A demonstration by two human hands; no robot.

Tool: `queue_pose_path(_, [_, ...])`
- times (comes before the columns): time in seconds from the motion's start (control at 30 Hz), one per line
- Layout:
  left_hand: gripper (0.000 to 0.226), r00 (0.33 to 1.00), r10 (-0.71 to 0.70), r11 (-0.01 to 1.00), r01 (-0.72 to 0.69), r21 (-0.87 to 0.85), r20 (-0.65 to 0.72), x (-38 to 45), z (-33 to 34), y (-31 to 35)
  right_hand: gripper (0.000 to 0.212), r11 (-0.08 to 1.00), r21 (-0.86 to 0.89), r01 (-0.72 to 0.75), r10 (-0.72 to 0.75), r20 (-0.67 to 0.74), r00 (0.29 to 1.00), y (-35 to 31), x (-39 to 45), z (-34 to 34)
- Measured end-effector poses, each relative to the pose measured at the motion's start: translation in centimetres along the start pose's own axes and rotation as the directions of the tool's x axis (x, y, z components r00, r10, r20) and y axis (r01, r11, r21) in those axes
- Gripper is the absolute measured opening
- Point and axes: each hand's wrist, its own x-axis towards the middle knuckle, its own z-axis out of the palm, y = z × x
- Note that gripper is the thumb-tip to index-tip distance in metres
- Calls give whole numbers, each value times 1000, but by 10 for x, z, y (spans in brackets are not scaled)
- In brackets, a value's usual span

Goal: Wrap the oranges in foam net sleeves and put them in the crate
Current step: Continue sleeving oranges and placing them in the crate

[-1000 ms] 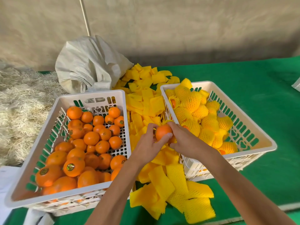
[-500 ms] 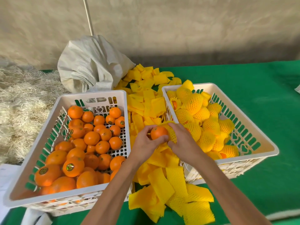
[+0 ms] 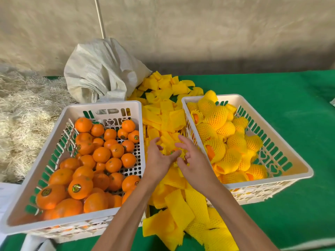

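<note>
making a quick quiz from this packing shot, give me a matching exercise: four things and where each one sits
Things:
1. bare oranges
2. wrapped oranges
3. loose foam sleeves
4. white sack

Places:
A. behind the left crate
B. in the right crate
C. in the left crate
D. on the green table between the crates

Pairs: 1-C, 2-B, 3-D, 4-A

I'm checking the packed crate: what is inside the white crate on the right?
The right crate holds a pile of oranges in yellow foam net sleeves, orange peel showing at some open ends. Lower layers and the crate floor are covered.
</note>
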Motion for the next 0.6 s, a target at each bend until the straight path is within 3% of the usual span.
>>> queue_pose_path(0.1, [53, 973, -123, 990, 133, -39, 193, 2, 0, 6, 61, 989, 149, -7, 14, -45, 999, 8, -3, 3])
queue_pose_path(0.2, [28, 957, -136, 959, 192, -207, 254, 1, 0, 6, 58, 983, 183, -13, 27, -73, 997, 18, -7, 9])
queue_pose_path(0.4, [25, 946, -205, 937, 263, -229, 250, 0, 1, 8, 57, 992, 89, 94, -79, -157, 984, 17, -7, 12])
queue_pose_path(0.6, [17, 874, -280, 861, 412, -299, 397, 1, -4, 13, 56, 985, -5, 174, -174, -91, 981, 10, -3, 15])
